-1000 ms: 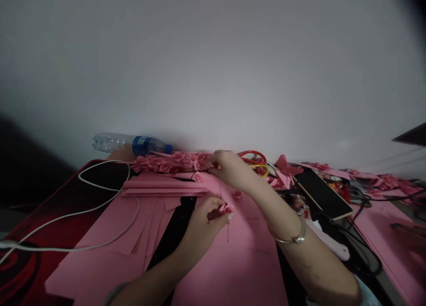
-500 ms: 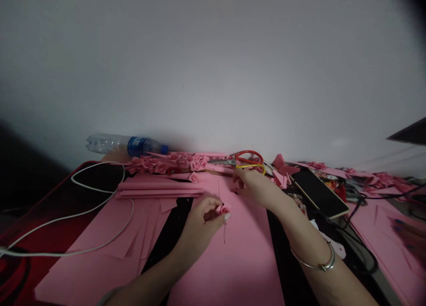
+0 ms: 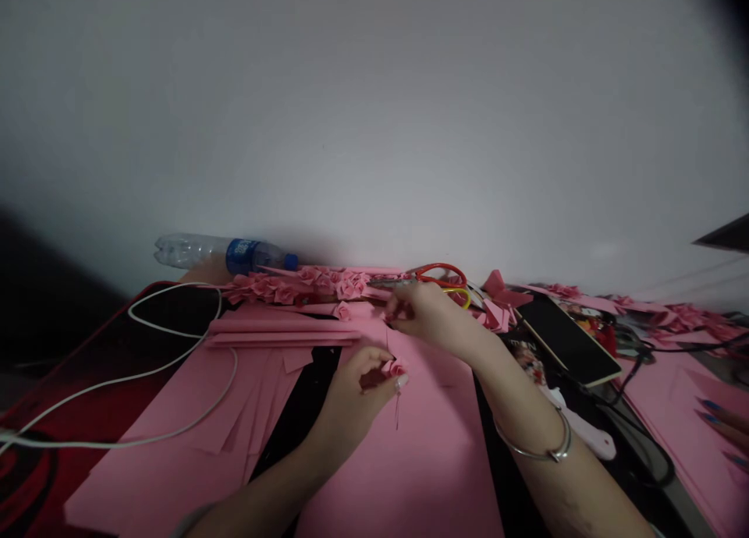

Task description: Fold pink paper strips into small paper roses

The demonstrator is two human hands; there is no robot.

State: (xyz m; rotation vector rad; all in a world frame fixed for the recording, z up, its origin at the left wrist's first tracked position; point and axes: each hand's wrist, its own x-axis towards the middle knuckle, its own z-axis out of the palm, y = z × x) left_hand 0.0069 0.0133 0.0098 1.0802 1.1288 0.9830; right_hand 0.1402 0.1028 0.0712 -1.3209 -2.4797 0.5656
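My left hand [image 3: 363, 382] pinches a rose [image 3: 396, 368] over the pink sheet [image 3: 403, 483]; its wire [image 3: 398, 413] hangs below. My right hand [image 3: 424, 316], fingers curled, is near the wire's upper end, can't tell its grip. Scissors [image 3: 433, 283] by the desk's far edge.

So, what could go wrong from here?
Three things, perhaps. The left hand pinches a small paper rose, so too firm a squeeze might crush its petals. The right hand is just in front of the scissors, so it could knock them. And the white cable lies across the pink sheets, so a tug on it might drag some out of place.
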